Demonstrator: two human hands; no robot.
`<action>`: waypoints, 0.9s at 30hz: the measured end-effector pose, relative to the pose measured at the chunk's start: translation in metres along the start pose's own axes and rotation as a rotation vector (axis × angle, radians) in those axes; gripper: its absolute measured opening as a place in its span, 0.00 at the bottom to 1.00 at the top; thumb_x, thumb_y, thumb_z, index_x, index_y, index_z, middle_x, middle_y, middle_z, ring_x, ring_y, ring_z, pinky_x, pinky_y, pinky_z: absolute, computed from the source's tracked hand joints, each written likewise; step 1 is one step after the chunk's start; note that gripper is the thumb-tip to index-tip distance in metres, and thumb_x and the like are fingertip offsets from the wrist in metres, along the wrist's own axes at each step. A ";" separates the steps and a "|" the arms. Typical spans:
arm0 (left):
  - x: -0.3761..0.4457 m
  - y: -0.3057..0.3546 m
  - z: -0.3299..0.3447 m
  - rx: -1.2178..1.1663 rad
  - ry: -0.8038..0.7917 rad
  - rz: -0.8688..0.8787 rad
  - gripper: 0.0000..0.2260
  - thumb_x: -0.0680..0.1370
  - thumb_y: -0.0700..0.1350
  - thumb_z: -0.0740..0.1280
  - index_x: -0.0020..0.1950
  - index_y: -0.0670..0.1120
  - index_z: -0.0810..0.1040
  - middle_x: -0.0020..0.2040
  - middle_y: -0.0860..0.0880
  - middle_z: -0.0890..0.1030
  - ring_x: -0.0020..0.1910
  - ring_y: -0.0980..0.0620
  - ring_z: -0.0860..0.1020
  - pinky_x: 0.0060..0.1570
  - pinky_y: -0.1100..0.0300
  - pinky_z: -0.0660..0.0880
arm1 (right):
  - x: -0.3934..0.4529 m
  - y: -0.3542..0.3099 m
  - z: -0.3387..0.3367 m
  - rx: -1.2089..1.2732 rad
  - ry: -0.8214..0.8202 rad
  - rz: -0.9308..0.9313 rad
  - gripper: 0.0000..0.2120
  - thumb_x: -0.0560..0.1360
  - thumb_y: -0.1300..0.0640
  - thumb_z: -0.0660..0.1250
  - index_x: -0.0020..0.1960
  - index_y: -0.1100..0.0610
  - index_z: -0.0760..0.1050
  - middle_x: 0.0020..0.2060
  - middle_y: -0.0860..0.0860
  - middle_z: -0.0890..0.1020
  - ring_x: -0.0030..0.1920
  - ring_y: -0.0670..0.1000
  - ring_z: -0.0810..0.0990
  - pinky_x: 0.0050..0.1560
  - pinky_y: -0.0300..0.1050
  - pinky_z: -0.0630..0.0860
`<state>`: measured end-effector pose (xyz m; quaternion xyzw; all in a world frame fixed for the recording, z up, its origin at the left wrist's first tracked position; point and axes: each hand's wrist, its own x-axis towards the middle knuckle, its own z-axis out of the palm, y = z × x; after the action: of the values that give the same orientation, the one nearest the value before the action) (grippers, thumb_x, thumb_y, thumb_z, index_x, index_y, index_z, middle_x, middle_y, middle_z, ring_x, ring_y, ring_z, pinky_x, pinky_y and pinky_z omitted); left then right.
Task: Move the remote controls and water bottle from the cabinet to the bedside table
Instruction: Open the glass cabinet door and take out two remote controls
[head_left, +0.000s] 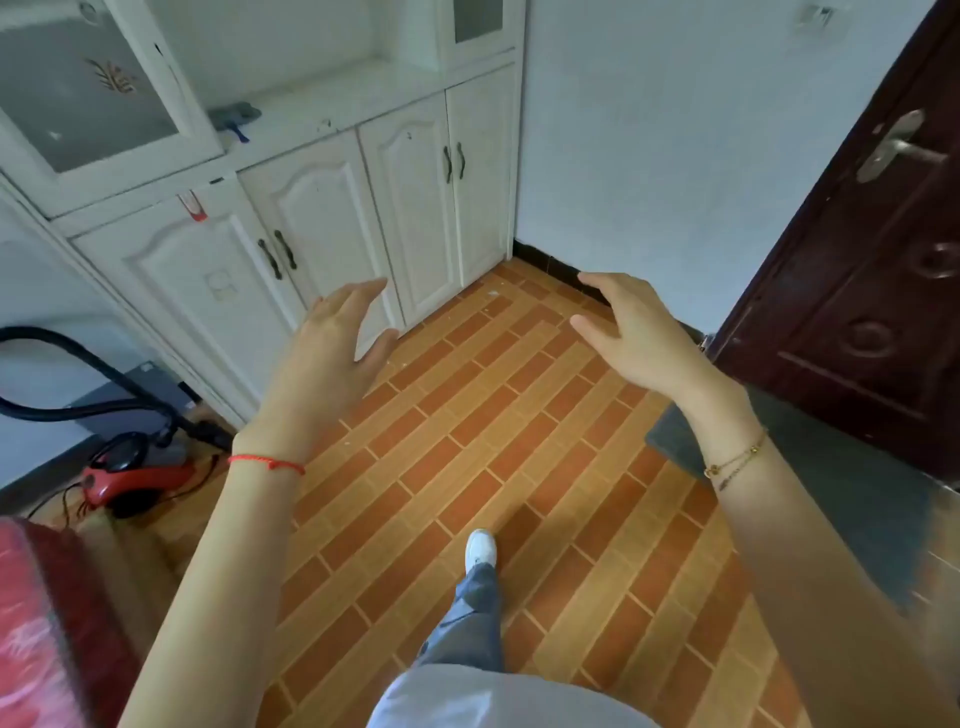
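Cabinet (322, 208): we see a white unit with arched panel doors, all shut, dark paired handles, and a white counter ledge above them; frosted glass doors stand higher up.
On the cabinet: we make out a grey-blue thing (235, 115) on the ledge, too blurred to name; a small red and white item (193, 206) hangs over the ledge's front edge, left of centre. We cannot tell whether either is a remote control or the water bottle.
Left hand (332, 343): we hold it empty in front of the cabinet's lower doors, fingers spread, red cord on the wrist.
Right hand (628, 332): also empty and spread, right of the cabinet, a thin gold bracelet on the wrist.
Floor (467, 441): orange brick-pattern tiles run up to the cabinet's foot.
Left of the cabinet: a red vacuum cleaner (135, 475) with a black hose.
Right of the cabinet: a dark door (872, 291).
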<state>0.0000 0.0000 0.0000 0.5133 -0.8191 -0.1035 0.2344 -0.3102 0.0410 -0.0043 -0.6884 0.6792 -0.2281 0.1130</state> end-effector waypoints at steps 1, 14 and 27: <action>0.013 -0.005 0.004 -0.001 0.011 0.007 0.24 0.80 0.49 0.61 0.75 0.47 0.63 0.72 0.45 0.70 0.72 0.45 0.65 0.73 0.46 0.61 | 0.014 0.004 0.003 0.007 0.001 0.001 0.27 0.80 0.45 0.59 0.75 0.53 0.60 0.73 0.51 0.66 0.74 0.50 0.59 0.73 0.52 0.61; 0.235 -0.076 0.031 -0.004 -0.004 0.014 0.23 0.80 0.50 0.60 0.75 0.48 0.63 0.71 0.46 0.71 0.72 0.46 0.66 0.72 0.44 0.61 | 0.239 0.033 0.015 0.044 0.012 0.045 0.25 0.80 0.48 0.59 0.74 0.55 0.62 0.71 0.52 0.69 0.73 0.51 0.62 0.72 0.47 0.60; 0.429 -0.108 0.093 -0.007 -0.076 0.005 0.23 0.81 0.50 0.60 0.75 0.47 0.62 0.72 0.46 0.70 0.72 0.46 0.65 0.73 0.45 0.60 | 0.415 0.115 0.026 0.080 0.062 0.084 0.23 0.80 0.49 0.61 0.73 0.53 0.65 0.70 0.50 0.70 0.72 0.49 0.64 0.72 0.48 0.62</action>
<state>-0.1162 -0.4366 -0.0059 0.5061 -0.8283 -0.1250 0.2052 -0.4110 -0.3788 -0.0141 -0.6469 0.7009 -0.2714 0.1291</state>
